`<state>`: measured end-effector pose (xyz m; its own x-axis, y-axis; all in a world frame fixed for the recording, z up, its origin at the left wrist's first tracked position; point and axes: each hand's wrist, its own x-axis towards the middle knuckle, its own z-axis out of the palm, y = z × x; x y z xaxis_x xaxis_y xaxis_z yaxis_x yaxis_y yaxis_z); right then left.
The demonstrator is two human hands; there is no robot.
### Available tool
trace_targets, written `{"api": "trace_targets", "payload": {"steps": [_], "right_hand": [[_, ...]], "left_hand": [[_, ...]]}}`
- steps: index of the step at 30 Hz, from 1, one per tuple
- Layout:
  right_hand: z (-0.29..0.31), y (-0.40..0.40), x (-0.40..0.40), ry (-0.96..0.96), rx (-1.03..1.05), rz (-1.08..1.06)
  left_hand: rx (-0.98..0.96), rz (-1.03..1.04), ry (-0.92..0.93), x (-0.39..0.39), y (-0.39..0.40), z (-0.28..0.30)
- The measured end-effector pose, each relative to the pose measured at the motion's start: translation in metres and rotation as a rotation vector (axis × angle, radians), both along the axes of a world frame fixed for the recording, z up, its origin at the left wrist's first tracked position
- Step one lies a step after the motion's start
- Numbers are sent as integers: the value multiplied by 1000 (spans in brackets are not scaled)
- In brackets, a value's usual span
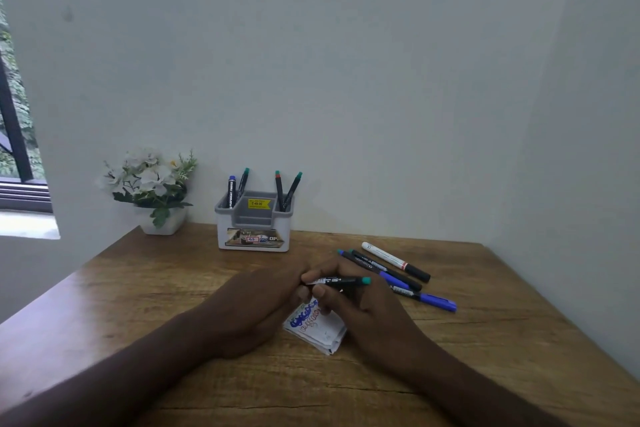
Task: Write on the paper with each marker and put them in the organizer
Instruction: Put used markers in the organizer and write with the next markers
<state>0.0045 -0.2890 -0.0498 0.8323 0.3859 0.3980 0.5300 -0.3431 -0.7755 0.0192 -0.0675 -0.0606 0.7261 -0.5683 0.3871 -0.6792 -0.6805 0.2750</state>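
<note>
You've got the slim black marker with the green end (337, 280) held level between both hands, just in front of the grey-and-white plastic desk organizer (254, 224) and directly above the small folded white paper with blue and orange scribbles (317, 326); your right hand (349, 302) has fingers curled round the barrel, thumb pressed under it; your left hand (258, 302) curls in at the marker's other end, which its fingers hide, so I can't tell whether it's pinching a cap or only steadying.

Handling, my read: marker is light, rigid, smooth plastic; likely slick if you pull on the barrel, so hold mid-barrel over the printed label and pull straight, no twist load; nothing fragile bar the tip.

The paper is thin, soft and small; it'll likely skid on the brown wooden table (138, 288) under a pen stroke, so pin one corner with your left hand before writing.

Remaining stock: loose markers in white, black and blue (398, 270) lie right of the organizer and nearer you; four markers (265, 189) already stand upright in the organizer's outer compartments; white potted artificial flowers (150, 184) sit left of the organizer.

Drop this one in tip-down, into an outer slot; the middle bay looks shallow.
</note>
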Motion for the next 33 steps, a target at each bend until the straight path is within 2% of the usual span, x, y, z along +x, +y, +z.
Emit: {"api": "trace_targets", "payload": {"steps": [5, 12, 16, 18, 20, 22, 26, 33], "right_hand": [[-1, -1, -2, 60, -33, 11], [-2, 0, 1, 58, 78, 61], [4, -2, 4, 112, 453, -44], [10, -7, 10, 137, 616, -87], [12, -12, 16, 186, 681, -91], [10, -16, 20, 239, 643, -149], [-1, -18, 28, 241, 381, -295], [-5, -20, 28, 243, 70, -202]], "left_hand": [[-6, 9, -121, -3, -6, 2], [-108, 19, -143, 1, -4, 0], [-173, 131, -110, 2, 2, -2], [-126, 168, -125, 5, 6, -3], [-55, 180, -115, 5, 9, 0], [-2, 164, -67, 5, 10, 2], [88, 103, -35, 5, 10, 4], [159, 119, -1, 10, 13, 2]]}}
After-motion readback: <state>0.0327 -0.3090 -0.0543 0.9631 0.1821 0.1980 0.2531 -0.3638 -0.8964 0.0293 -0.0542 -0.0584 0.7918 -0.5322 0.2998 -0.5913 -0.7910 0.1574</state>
